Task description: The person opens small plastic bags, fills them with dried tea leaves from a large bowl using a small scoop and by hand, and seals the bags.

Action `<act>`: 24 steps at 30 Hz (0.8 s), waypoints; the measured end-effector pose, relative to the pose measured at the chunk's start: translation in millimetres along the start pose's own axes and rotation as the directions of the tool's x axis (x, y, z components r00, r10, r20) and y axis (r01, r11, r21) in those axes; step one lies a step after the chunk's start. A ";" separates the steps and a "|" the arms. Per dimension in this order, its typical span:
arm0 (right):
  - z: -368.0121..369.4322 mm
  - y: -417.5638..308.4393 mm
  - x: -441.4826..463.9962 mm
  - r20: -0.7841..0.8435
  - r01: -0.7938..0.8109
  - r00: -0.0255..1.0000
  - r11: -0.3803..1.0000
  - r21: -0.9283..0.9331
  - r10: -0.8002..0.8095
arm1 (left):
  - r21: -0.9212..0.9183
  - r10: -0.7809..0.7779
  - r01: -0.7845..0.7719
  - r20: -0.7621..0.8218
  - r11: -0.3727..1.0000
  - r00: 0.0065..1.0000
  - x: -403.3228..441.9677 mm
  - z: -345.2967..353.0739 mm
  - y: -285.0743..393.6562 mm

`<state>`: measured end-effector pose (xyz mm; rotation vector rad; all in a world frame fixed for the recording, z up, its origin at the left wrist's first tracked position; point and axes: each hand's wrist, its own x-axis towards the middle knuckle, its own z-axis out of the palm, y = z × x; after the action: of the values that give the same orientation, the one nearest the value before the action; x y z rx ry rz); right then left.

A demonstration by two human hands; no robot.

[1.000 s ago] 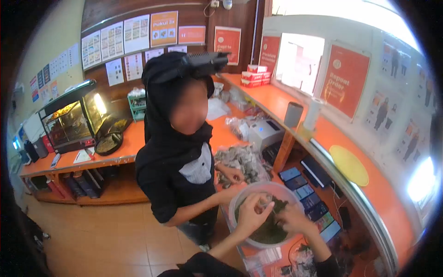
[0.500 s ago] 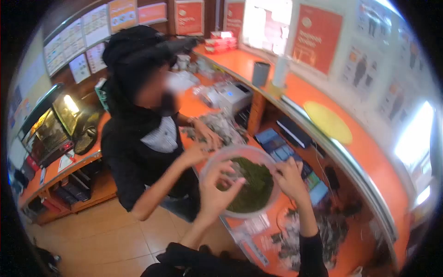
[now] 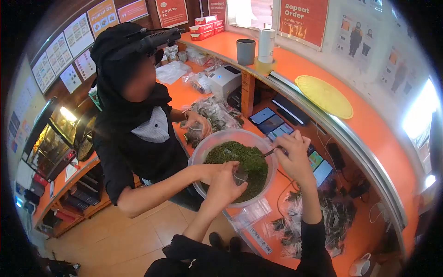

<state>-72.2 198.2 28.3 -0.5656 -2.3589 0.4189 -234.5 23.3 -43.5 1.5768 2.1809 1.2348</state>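
A round translucent tub (image 3: 197, 152) of chopped green leaves (image 3: 249, 161) stands on the orange counter. My left hand (image 3: 226, 184) is over its near left part, fingers closed on a small clear plastic bag (image 3: 240, 177). At the tub's right rim my right hand (image 3: 293, 150) grips a thin dark-handled utensil (image 3: 271, 152), which reaches over the leaves. A co-worker's hand (image 3: 207, 172) is beside my left hand at the rim; their other hand (image 3: 196, 123) touches a pile of filled small bags (image 3: 217, 113) behind the tub.
The co-worker (image 3: 138, 138) stands at the left. More filled bags (image 3: 318, 221) lie at the front right. Several phones (image 3: 270, 123) rest right of the tub, below a raised shelf with a yellow lid (image 3: 324, 96), a grey cup (image 3: 246, 51) and a white roll (image 3: 266, 45).
The view has shifted right and down. My right hand has risen with the utensil over the tub's right rim. One co-worker's hand has come from the bag pile to beside my left hand.
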 end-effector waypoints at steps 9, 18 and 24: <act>-19.2 -39.0 -15.2 -0.213 0.164 0.949 0.941 -0.297 -0.233 | 0.069 -0.011 0.022 -0.154 0.997 0.988 2.2 12.1 34.4; 21.1 -37.5 -32.6 0.103 0.252 0.967 0.941 -0.227 -0.234 | 0.195 0.114 -0.062 -0.265 0.979 0.957 14.0 -7.0 29.7; 35.7 -59.9 -27.5 -0.236 0.148 0.965 0.979 0.137 -0.113 | -0.419 -0.215 0.156 -0.098 0.894 0.972 6.7 -27.8 60.0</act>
<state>-94.5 128.1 13.8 -0.3623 -2.1088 0.4466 -211.0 20.3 18.6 1.1165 1.9219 1.6487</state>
